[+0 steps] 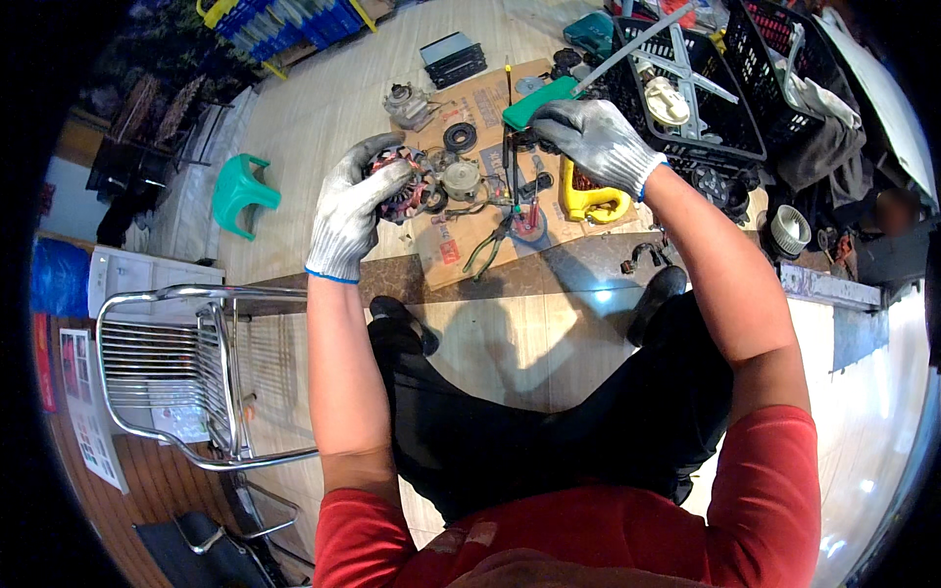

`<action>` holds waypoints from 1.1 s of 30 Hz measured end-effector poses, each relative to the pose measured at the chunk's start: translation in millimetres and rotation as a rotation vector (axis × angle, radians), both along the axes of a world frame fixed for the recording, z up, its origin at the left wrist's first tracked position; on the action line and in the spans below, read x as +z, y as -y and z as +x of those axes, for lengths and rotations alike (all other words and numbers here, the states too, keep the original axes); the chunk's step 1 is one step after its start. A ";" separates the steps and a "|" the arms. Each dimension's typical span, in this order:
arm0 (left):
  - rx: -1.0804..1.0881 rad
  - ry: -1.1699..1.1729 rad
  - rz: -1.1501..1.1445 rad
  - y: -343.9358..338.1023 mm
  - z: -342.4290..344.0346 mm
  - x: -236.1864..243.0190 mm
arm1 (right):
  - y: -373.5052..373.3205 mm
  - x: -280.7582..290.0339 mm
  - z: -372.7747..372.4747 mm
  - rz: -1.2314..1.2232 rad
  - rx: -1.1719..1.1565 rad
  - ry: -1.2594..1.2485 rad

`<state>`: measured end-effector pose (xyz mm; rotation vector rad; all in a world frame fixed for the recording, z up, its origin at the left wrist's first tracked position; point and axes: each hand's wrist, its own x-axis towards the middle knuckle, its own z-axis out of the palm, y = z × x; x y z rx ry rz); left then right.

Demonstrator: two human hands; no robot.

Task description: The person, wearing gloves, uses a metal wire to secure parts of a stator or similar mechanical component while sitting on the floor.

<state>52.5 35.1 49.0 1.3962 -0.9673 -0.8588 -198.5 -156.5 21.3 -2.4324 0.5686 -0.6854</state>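
My gloved left hand (pixel 348 201) grips a round motor part with reddish windings (pixel 407 191). My gloved right hand (pixel 593 142) has curled fingers over small dark pieces, beside a green object (pixel 534 103); what it holds is unclear. Between my hands on the cardboard (pixel 441 269) lie a round metal housing (pixel 461 179), a black ring (pixel 460 137), cables and green-handled pliers (pixel 485 253). A yellow tool (pixel 598 206) sits below my right hand. A metal motor piece (pixel 402 103) lies beyond my left hand.
Black crates (pixel 745 127) with metal and plastic parts stand at the right, near a white fan wheel (pixel 789 230). A green stool (pixel 240 196) and steel chair (pixel 162 363) are at the left. A dark stacked object (pixel 451 61) and blue-and-yellow rack (pixel 284 29) lie beyond the cardboard.
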 end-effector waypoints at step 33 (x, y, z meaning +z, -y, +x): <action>0.202 -0.675 -0.194 28.4 -16.7 -39.1 | -60.1 -14.6 60.2 -0.052 0.167 -0.131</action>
